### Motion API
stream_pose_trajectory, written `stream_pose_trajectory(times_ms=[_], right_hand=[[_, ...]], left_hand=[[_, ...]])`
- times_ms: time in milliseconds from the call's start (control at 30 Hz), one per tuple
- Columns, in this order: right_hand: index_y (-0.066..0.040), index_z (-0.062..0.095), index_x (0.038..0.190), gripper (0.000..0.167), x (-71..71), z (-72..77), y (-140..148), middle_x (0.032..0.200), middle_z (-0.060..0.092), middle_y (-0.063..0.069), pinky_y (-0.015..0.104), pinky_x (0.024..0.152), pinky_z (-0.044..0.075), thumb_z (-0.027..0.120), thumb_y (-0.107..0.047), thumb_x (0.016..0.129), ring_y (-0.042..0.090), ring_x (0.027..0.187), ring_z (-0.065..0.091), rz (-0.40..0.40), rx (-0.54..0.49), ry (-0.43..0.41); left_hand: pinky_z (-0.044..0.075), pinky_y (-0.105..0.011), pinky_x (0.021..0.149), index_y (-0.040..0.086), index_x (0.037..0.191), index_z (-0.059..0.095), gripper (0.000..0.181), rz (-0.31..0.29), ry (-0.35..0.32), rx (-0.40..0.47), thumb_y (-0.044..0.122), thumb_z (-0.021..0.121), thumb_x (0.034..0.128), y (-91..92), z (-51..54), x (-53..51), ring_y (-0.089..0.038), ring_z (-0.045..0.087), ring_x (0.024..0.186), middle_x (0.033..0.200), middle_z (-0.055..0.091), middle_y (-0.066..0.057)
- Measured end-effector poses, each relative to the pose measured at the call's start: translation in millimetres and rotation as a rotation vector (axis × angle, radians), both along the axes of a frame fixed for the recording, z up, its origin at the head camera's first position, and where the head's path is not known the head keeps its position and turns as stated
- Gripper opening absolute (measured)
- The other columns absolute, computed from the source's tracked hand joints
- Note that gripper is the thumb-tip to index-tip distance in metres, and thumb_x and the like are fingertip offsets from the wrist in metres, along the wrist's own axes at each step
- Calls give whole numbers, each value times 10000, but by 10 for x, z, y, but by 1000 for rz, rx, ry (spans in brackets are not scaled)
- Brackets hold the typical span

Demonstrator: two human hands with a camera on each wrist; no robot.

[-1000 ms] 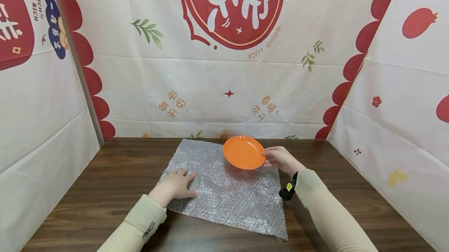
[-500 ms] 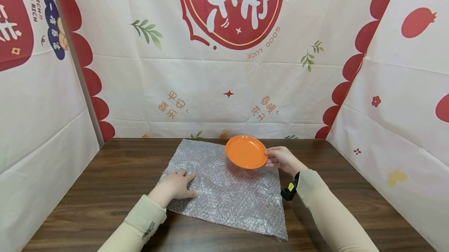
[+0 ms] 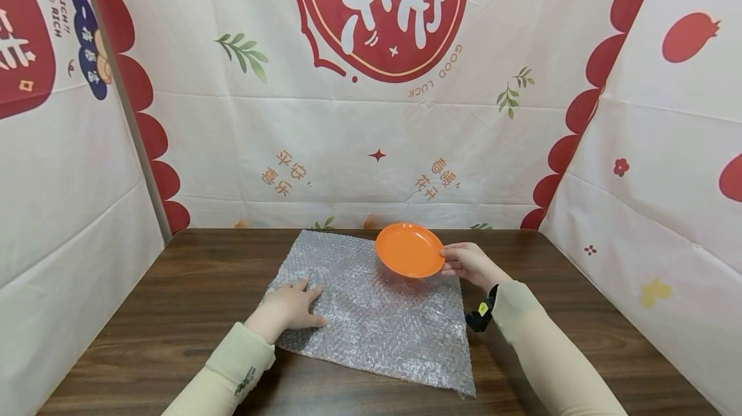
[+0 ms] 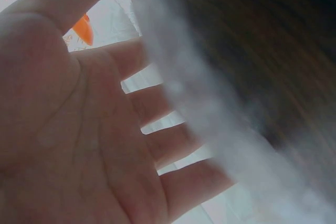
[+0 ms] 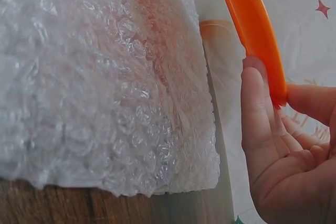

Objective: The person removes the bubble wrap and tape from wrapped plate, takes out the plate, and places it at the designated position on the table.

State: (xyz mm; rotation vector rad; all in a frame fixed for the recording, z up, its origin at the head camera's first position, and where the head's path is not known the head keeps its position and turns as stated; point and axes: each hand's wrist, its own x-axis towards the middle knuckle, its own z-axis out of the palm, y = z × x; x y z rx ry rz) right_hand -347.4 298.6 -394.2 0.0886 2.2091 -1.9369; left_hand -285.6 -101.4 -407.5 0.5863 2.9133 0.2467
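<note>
An orange plate [image 3: 409,250] is held tilted above the far right part of a sheet of bubble wrap [image 3: 377,326]. My right hand [image 3: 472,264] pinches the plate's right rim; in the right wrist view the thumb lies on one side of the plate [image 5: 257,30] and the fingers on the other. Flat on the left part of the bubble wrap rests my left hand [image 3: 290,306], its fingers spread. The left wrist view shows that palm [image 4: 79,124] with straight fingers, their tips hidden by the blurred edge of the sheet.
The bubble wrap lies on a dark wooden table [image 3: 191,300]. A printed white cloth [image 3: 348,126] hangs behind the table, and more cloth walls it in at both sides. A black strap device [image 3: 480,316] sits on the right wrist.
The plate has shifted slightly to the right, together with the right hand that holds it. The left hand and the bubble wrap look the same as before.
</note>
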Motion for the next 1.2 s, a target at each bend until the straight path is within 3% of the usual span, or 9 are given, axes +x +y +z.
stream_pose_trajectory(times_ms=[500,1200], right_hand=[[186,443,1316,428,3,-8,54,847,697,74,309,710,574,536,-82,996,154,676,681,-27,-59,4],[155,450,1304,401,-5,-20,153,864,693,93,360,787,554,530,-96,1002,181,725,701,-81,-99,-16]], left_hand=[[373,-641,971,107,1426,503,728,2,-5,6,498,693,842,4,8,6,-473,381,1309,1466,396,-229],[373,-638,974,108,1430,497,733,4,-9,6,499,694,842,0,-5,-6,-467,377,1313,1470,392,-223]])
